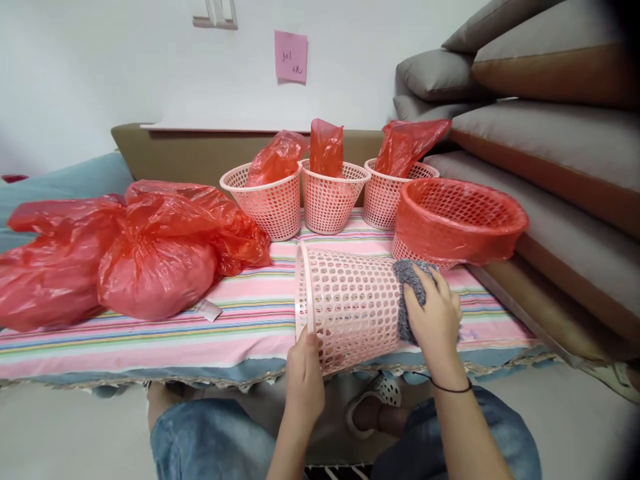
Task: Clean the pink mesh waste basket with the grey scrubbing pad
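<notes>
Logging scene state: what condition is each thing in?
Held basket: on its side, left hand gripping rim
Gray cloth: against its narrow end, under right hand
Left rear basket: upright, red plastic sticking out
Middle rear basket: same
Right rear basket: same
Lined basket: opening up, red bag over rim
Red bags at left: bulging
Cushions: stacked

Place: likely a home | stacked grey-brown cushions (555,141) | pink striped cloth (260,301) over blue frilled cover (253,371) | light switch (215,12), white wall (150,73)

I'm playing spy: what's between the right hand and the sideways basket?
A gray cloth lies between the right hand and the pink basket, as the head view shows.
</notes>
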`<state>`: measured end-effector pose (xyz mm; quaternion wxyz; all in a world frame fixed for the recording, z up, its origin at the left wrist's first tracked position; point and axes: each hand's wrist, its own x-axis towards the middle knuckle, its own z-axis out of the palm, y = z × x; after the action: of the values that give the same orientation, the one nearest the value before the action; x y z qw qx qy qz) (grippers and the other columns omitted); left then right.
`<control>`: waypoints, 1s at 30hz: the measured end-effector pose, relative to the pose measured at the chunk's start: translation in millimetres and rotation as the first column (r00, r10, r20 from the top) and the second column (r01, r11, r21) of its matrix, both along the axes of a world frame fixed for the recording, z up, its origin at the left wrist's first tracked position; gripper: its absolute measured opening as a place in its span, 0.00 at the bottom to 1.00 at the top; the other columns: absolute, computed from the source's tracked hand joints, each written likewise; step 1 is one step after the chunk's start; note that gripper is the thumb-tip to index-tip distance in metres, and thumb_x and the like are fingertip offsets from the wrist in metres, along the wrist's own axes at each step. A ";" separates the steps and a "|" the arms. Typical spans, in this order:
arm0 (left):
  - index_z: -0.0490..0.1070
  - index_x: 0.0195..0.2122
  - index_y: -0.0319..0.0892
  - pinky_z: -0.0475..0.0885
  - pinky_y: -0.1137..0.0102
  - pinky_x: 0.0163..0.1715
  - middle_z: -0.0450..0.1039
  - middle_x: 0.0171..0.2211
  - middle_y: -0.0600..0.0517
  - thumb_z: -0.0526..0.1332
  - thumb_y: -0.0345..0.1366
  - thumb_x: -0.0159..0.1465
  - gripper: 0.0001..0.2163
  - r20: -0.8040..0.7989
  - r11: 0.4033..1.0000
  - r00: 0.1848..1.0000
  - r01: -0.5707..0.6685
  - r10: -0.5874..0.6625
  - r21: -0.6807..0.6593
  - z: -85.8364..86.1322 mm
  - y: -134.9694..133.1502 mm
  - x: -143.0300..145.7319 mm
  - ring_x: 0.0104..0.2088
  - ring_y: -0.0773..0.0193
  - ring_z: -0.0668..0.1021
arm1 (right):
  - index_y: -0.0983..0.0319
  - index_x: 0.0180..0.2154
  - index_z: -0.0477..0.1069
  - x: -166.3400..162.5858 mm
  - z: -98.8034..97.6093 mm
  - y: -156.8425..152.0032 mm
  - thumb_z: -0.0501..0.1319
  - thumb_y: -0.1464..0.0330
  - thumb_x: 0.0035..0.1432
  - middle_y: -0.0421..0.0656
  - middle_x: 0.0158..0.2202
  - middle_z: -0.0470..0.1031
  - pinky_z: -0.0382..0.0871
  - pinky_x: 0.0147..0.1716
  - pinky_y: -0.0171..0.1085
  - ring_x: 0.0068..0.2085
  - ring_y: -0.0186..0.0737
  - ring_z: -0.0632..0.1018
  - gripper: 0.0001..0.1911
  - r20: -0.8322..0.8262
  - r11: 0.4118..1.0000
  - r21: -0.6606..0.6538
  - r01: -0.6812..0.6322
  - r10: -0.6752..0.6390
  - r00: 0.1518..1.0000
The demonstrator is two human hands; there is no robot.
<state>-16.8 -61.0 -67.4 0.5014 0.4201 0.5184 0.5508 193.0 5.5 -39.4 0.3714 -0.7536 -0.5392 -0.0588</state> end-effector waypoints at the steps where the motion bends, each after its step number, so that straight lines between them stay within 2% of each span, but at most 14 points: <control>1: 0.76 0.40 0.38 0.74 0.65 0.30 0.78 0.28 0.44 0.49 0.62 0.65 0.31 -0.013 1.000 1.000 0.005 -0.005 0.015 -0.2 -0.8 -0.3 0.28 0.56 0.78 | 0.56 0.58 0.71 -15.4 3.7 -4.8 0.54 0.61 0.63 0.48 0.64 0.65 0.63 0.54 0.58 0.57 0.59 0.68 0.23 0.014 1.000 0.006 -0.018 0.018 1.000; 3: 0.76 0.42 0.38 0.74 0.63 0.35 0.79 0.31 0.43 0.47 0.60 0.67 0.30 -0.060 0.998 0.998 0.014 -0.010 0.064 -0.3 -2.9 -1.9 0.31 0.55 0.79 | 0.55 0.58 0.70 -57.7 13.3 -17.9 0.54 0.62 0.64 0.46 0.64 0.65 0.62 0.55 0.57 0.57 0.58 0.68 0.23 0.058 0.988 0.040 -0.149 0.147 0.987; 6: 0.76 0.44 0.38 0.73 0.64 0.40 0.79 0.34 0.44 0.45 0.57 0.69 0.29 -0.134 0.992 0.991 -0.005 0.022 0.125 -0.3 -6.8 -5.4 0.35 0.56 0.78 | 0.51 0.60 0.68 -117.8 27.4 -37.0 0.55 0.65 0.63 0.43 0.66 0.62 0.61 0.55 0.55 0.58 0.56 0.66 0.23 0.131 0.922 0.080 -0.380 0.368 0.921; 8: 0.75 0.45 0.38 0.73 0.65 0.37 0.79 0.33 0.45 0.45 0.57 0.69 0.29 -0.136 0.994 0.990 -0.013 0.028 0.109 -1.4 -8.5 -6.8 0.34 0.56 0.78 | 0.49 0.60 0.68 -134.5 31.5 -41.4 0.56 0.65 0.63 0.41 0.66 0.62 0.61 0.54 0.54 0.57 0.56 0.67 0.24 0.131 0.900 0.089 -0.426 0.413 0.901; 9: 0.75 0.44 0.38 0.73 0.65 0.36 0.79 0.32 0.45 0.45 0.58 0.68 0.30 -0.130 0.996 0.991 -0.020 0.031 0.089 -2.4 -8.8 -7.0 0.33 0.56 0.78 | 0.49 0.60 0.68 -133.4 30.9 -40.0 0.56 0.64 0.63 0.41 0.66 0.63 0.61 0.54 0.54 0.56 0.55 0.67 0.24 0.114 0.908 0.092 -0.409 0.399 0.910; 11: 0.76 0.40 0.38 0.73 0.65 0.33 0.78 0.29 0.45 0.46 0.60 0.67 0.30 -0.124 0.998 0.991 -0.033 0.040 0.058 -5.3 -8.1 -6.0 0.31 0.56 0.78 | 0.49 0.59 0.69 -113.6 24.6 -31.2 0.56 0.63 0.62 0.41 0.65 0.65 0.61 0.54 0.54 0.56 0.55 0.68 0.23 0.060 0.945 0.087 -0.315 0.311 0.949; 13: 0.76 0.36 0.38 0.73 0.66 0.30 0.77 0.26 0.45 0.47 0.62 0.65 0.31 -0.125 0.997 0.990 -0.065 0.071 0.052 -8.3 -6.6 -3.8 0.28 0.57 0.77 | 0.52 0.58 0.70 -77.6 13.9 -19.0 0.55 0.62 0.62 0.42 0.64 0.66 0.60 0.55 0.55 0.57 0.56 0.68 0.23 -0.003 0.982 0.076 -0.174 0.175 0.985; 17: 0.76 0.34 0.38 0.73 0.67 0.25 0.73 0.22 0.48 0.49 0.62 0.64 0.30 -0.100 0.993 0.990 -0.089 0.096 0.072 -11.4 -4.3 0.5 0.23 0.59 0.76 | 0.58 0.58 0.71 -5.6 -5.6 -3.2 0.54 0.60 0.60 0.49 0.63 0.66 0.62 0.55 0.56 0.57 0.57 0.68 0.26 -0.109 0.997 0.077 0.032 -0.023 0.994; 20: 0.76 0.33 0.39 0.74 0.66 0.25 0.73 0.21 0.48 0.50 0.62 0.64 0.30 -0.103 0.991 0.989 -0.100 0.110 0.090 -10.0 -4.7 1.8 0.23 0.58 0.76 | 0.58 0.59 0.70 6.6 -6.4 -2.4 0.55 0.58 0.60 0.50 0.63 0.65 0.62 0.53 0.57 0.56 0.59 0.68 0.27 -0.149 0.995 0.052 0.086 -0.077 0.986; 23: 0.77 0.34 0.39 0.76 0.64 0.30 0.76 0.24 0.46 0.49 0.62 0.65 0.30 -0.122 0.991 0.987 -0.096 0.107 0.092 -7.2 -6.7 1.0 0.29 0.54 0.79 | 0.54 0.58 0.70 -26.2 6.7 -8.6 0.56 0.58 0.60 0.46 0.65 0.64 0.61 0.53 0.59 0.56 0.60 0.68 0.25 -0.098 1.000 0.012 -0.003 0.004 0.995; 26: 0.77 0.37 0.39 0.76 0.62 0.37 0.80 0.33 0.42 0.47 0.62 0.65 0.31 -0.142 0.993 0.987 -0.056 0.070 0.101 -6.1 -9.8 -1.2 0.37 0.52 0.80 | 0.50 0.59 0.69 -81.0 24.3 -21.1 0.56 0.60 0.62 0.41 0.65 0.63 0.60 0.55 0.57 0.57 0.59 0.66 0.24 -0.018 0.973 0.032 -0.228 0.228 0.973; 28: 0.77 0.38 0.38 0.76 0.62 0.37 0.80 0.34 0.41 0.47 0.63 0.65 0.32 -0.118 0.996 0.992 -0.036 0.045 0.083 -6.3 -11.6 -2.8 0.37 0.52 0.80 | 0.48 0.59 0.68 -113.0 32.5 -30.0 0.57 0.62 0.62 0.40 0.66 0.63 0.61 0.54 0.56 0.57 0.58 0.66 0.24 0.025 0.935 0.057 -0.349 0.348 0.937; 30: 0.76 0.38 0.37 0.75 0.63 0.33 0.80 0.33 0.42 0.46 0.64 0.64 0.34 -0.075 0.998 0.997 -0.018 0.023 0.058 -6.5 -12.7 -3.6 0.34 0.53 0.80 | 0.47 0.59 0.68 -130.7 35.9 -34.9 0.57 0.62 0.62 0.39 0.66 0.63 0.61 0.54 0.56 0.58 0.57 0.66 0.24 0.054 0.911 0.075 -0.406 0.403 0.914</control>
<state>-20.4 -73.7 -73.9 0.4635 0.4495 0.5254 0.5542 62.3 -29.4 -3.4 0.3968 -0.6080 -0.6874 -0.0174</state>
